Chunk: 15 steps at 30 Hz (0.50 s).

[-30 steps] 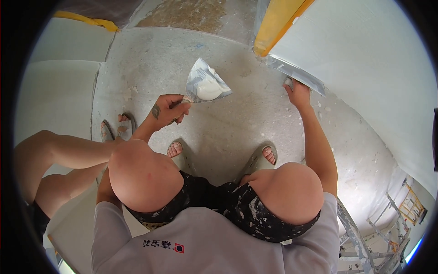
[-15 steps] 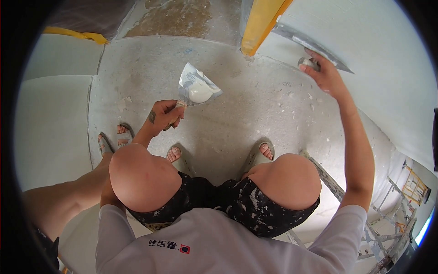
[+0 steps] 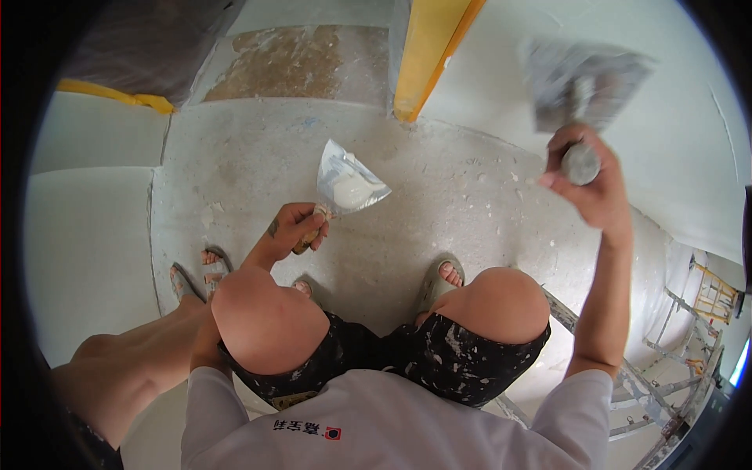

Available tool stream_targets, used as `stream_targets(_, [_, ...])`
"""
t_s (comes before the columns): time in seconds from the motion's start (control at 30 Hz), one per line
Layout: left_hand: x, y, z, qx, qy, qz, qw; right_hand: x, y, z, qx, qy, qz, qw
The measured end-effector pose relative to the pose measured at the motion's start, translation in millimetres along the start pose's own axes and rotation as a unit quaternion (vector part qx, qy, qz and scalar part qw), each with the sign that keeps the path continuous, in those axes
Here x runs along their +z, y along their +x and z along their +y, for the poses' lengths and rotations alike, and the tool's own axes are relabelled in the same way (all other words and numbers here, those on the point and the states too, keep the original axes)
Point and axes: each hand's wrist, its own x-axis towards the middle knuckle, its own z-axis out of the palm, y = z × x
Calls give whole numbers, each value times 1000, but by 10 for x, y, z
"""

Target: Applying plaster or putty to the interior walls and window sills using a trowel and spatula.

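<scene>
My left hand [image 3: 294,233] is wrapped round the handle of a wide putty knife [image 3: 332,166]. Its blade is tilted up over the floor and carries a lump of white putty [image 3: 356,190]. At upper right, my right hand [image 3: 601,192] grips the round handle of a broad plastering trowel [image 3: 552,82]. The trowel's metal blade is smeared by motion and lies in front of the pale wall [image 3: 689,133]; I cannot tell whether it touches it.
A yellow-covered post edge [image 3: 429,63] rises at the top. Behind my right arm are a putty-stained metal scaffold or ladder [image 3: 666,399] and a yellow frame [image 3: 714,294]. Another person's bare leg [image 3: 137,364] stands close at left. The concrete floor [image 3: 376,258] is spattered white.
My right hand has lifted the trowel and turned it, so its blade now shows broadside instead of edge-on along the wall. The putty knife has shifted slightly down and right in view.
</scene>
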Motion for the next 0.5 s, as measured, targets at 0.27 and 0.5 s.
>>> stream_targets(0.27, [309,303,804,-55,23,-187,981,852,-212,581,126,332,240,904])
stream_targets(0.5, [756,783,1400,-18,18,-306,952,823,-128,432,86,224,82,967])
